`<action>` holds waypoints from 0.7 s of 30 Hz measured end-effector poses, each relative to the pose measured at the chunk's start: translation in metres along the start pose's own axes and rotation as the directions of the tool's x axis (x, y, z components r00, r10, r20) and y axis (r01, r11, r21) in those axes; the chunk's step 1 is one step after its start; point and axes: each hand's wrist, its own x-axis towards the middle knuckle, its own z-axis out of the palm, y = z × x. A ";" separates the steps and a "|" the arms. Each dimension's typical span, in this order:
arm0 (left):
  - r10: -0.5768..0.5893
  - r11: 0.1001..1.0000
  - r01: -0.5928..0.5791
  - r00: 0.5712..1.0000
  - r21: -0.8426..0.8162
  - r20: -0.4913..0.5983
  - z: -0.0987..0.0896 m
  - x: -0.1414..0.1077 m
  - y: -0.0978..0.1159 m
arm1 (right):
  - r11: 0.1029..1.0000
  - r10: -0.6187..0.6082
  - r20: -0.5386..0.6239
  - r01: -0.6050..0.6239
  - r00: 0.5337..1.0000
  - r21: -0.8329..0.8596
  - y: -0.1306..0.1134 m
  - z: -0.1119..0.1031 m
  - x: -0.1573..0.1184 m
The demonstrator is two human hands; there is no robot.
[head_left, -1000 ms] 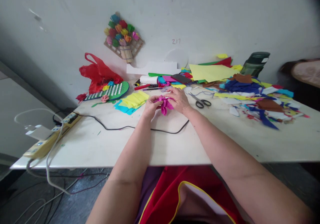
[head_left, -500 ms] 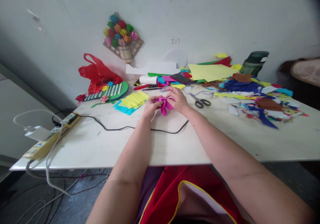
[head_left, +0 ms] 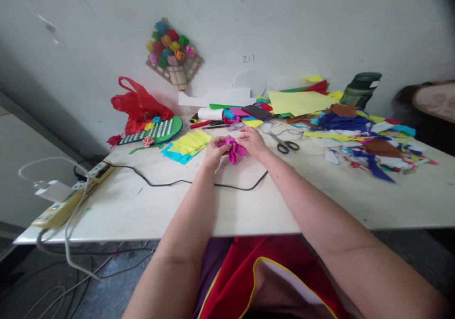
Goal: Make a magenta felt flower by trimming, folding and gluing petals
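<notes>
A magenta paper flower point(head_left: 233, 151) is held just above the white table, between my two hands. My left hand point(head_left: 214, 152) pinches its left side, fingers closed on the petals. At the flower's upper right, the bent fingers of my right hand point(head_left: 251, 142) press together against its edge; what they hold there is too small to make out. Black-handled scissors point(head_left: 284, 143) lie right of my right hand. Yellow paper sheets point(head_left: 190, 141) on blue ones point(head_left: 176, 155) lie left of my left hand.
A black cord point(head_left: 170, 183) crosses the table under my forearms. At left are a power strip point(head_left: 67, 203), a red bag point(head_left: 137, 102) and a green flower-trimmed piece point(head_left: 170, 128). Paper scraps point(head_left: 380, 148) and a dark green bottle point(head_left: 359, 90) are at right.
My right hand's fingers have shifted slightly down and closer together at the flower's edge. My left hand and the flower are nearly unchanged.
</notes>
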 end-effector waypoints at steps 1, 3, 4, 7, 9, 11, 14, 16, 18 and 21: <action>0.002 1.000 -0.002 1.000 0.002 0.002 0.000 0.000 0.000 | 1.000 0.006 0.003 -0.006 1.000 0.010 0.000 0.000 0.000; 0.007 1.000 -0.007 1.000 0.004 0.003 0.000 0.000 0.000 | 0.999 0.025 0.011 -0.026 1.000 0.028 -0.001 0.000 0.000; 0.008 1.000 -0.008 1.000 0.005 0.002 0.001 0.000 -0.001 | 0.999 0.038 0.015 -0.039 0.999 0.036 -0.001 0.001 -0.001; 0.003 1.000 -0.003 1.000 0.005 0.006 0.001 0.001 -0.001 | 0.996 0.070 0.012 -0.070 0.997 0.049 -0.002 0.001 -0.002; 0.001 1.000 -0.001 1.000 0.003 0.009 0.001 0.001 -0.002 | 0.996 0.069 0.008 -0.069 0.998 0.052 -0.002 0.001 -0.002; 0.000 1.000 0.000 1.000 0.002 0.011 0.001 0.001 -0.001 | 0.997 0.064 0.010 -0.064 0.998 0.049 -0.002 0.000 -0.002; -0.005 1.000 0.005 1.000 0.004 0.019 0.002 0.000 0.000 | 0.997 0.062 0.023 -0.063 0.998 0.035 -0.003 -0.001 -0.002; -0.004 1.000 0.004 1.000 0.010 0.027 0.002 -0.002 0.001 | 0.998 0.051 0.032 -0.052 0.998 0.024 -0.003 -0.002 -0.002; 0.001 1.000 -0.002 0.999 0.018 0.036 0.003 -0.003 0.002 | 0.999 0.036 0.037 -0.036 0.999 0.012 -0.003 -0.003 -0.002; 0.002 1.000 -0.003 0.999 0.024 0.047 0.004 -0.005 0.004 | 1.000 0.025 0.052 -0.025 0.998 -0.012 -0.003 -0.005 -0.001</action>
